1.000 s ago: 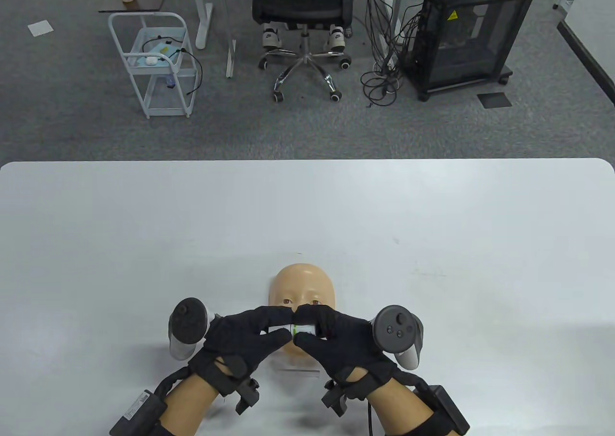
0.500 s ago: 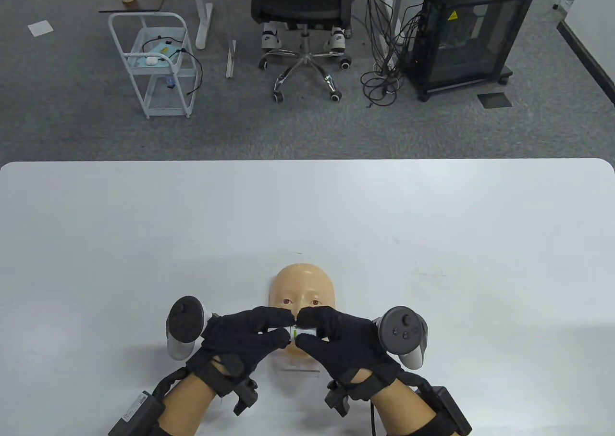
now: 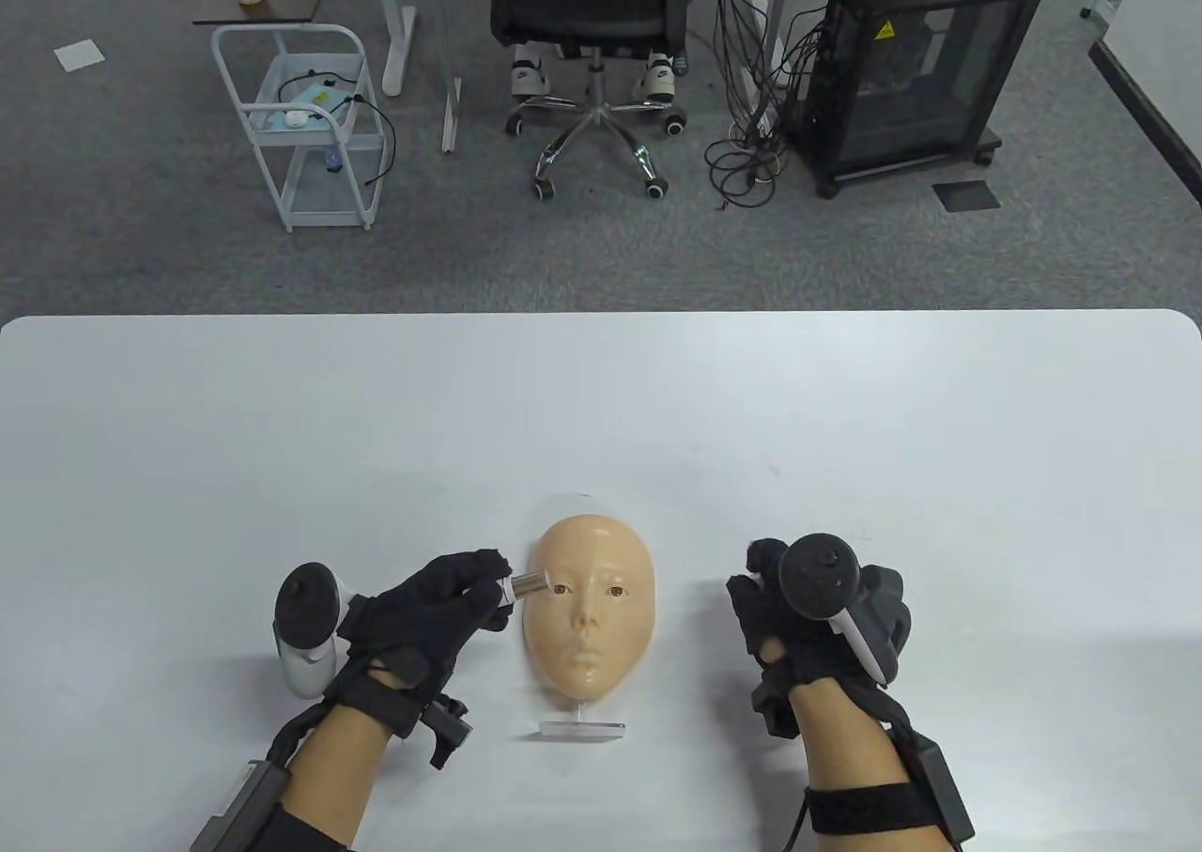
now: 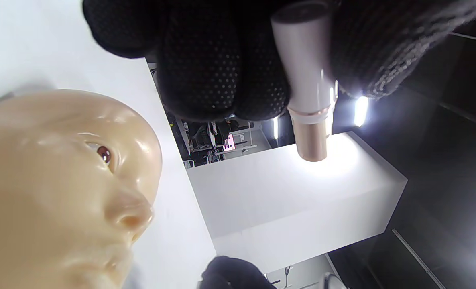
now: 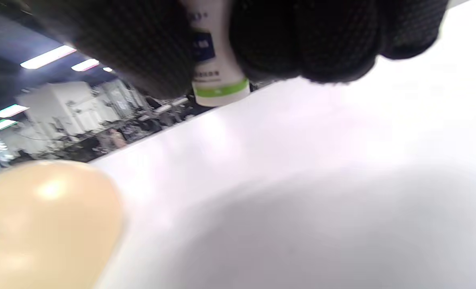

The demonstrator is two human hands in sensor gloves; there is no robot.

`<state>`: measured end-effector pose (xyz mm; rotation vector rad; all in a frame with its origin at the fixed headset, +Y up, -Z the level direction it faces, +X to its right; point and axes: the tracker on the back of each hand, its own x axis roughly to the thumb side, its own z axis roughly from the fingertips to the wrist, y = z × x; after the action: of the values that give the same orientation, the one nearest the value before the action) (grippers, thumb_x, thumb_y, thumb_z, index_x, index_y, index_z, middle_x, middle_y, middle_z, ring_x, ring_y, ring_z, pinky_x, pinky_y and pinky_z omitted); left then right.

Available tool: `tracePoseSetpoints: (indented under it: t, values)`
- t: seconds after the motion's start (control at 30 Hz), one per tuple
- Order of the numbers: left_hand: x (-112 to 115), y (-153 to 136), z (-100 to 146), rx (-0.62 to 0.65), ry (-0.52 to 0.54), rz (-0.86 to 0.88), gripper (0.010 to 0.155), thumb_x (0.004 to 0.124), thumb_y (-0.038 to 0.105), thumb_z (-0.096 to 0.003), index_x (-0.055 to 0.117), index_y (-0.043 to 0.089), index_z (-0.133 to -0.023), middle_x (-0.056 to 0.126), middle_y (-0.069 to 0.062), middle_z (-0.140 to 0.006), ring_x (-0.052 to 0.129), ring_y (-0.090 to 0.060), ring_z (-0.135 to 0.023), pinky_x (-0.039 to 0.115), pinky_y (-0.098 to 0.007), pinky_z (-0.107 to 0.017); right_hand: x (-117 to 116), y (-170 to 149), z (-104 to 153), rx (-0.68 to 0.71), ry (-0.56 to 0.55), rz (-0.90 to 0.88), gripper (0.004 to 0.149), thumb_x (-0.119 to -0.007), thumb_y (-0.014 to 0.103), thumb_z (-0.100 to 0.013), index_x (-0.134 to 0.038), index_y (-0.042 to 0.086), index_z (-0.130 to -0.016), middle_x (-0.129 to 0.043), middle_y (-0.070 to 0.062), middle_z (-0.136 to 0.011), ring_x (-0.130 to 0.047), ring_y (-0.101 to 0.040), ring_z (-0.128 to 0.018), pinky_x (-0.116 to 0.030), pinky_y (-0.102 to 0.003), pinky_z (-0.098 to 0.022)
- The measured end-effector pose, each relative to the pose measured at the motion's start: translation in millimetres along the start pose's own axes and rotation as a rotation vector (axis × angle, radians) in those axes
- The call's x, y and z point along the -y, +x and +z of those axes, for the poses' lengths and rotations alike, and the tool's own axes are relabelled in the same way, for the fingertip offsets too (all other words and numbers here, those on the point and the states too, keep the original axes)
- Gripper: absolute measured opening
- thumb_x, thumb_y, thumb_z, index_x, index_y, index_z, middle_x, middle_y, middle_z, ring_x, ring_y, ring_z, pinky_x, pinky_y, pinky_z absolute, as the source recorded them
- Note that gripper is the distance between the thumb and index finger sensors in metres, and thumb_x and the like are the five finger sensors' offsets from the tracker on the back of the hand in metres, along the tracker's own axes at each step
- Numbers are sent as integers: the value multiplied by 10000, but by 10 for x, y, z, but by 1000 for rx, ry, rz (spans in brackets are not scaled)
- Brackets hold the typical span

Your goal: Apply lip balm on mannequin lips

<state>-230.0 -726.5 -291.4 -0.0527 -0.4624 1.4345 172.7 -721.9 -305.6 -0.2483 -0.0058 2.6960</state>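
Observation:
A tan mannequin face [image 3: 589, 608] stands on a clear stand [image 3: 582, 728] near the table's front edge; it also shows in the left wrist view [image 4: 61, 188] and the right wrist view [image 5: 41, 216]. My left hand [image 3: 441, 603] grips the uncapped lip balm tube [image 3: 521, 587] just left of the face, its tip near the face's eye. In the left wrist view the tube [image 4: 306, 88] is white with a rose-gold end. My right hand [image 3: 817, 617], right of the face, grips the white cap with a green band [image 5: 218, 68]. The lips [image 3: 584, 655] are uncovered.
The white table [image 3: 845, 439] stretches behind and to both sides of the face. Beyond its far edge are an office chair [image 3: 596, 7], a white cart [image 3: 300, 129] and a black cabinet [image 3: 911, 72] on grey carpet.
The hands were together over the face, holding the closed lip balm. They have pulled apart: the left took the tube to the left, the right took the cap to the right.

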Motion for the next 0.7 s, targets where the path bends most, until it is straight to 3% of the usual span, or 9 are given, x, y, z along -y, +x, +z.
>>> tracePoseSetpoints:
  t: [0.07,0.4,0.7]
  values:
    - [8,-5,1,-2,0,-10,526,917,510,-551,799,166,-932,987,-89,-795,1022,-333,-573,731,-592,-603,-78,-40,-54,-41,34,97,547,-966,425,-475,-783,175,-926,-949,-112,-700,-934,-323,-565,-749,-563,-541]
    - [-9,-1,7,-7,7,-22,524,906,509,-558,797,163,-936,982,-97,-795,1016,-338,-570,724,-600,-603,-225,-187,-154,-204,107,204,547,-970,412,-475,-796,165,-930,-941,-118,-729,-928,-338,-589,-742,-572,-544]
    - [-9,0,7,-6,-1,-24,523,904,508,-560,798,161,-936,981,-98,-795,1014,-340,-569,722,-603,-601,-257,-211,-173,-217,126,217,569,-975,419,-473,-786,160,-942,-932,-112,-750,-924,-340,-605,-738,-573,-549]
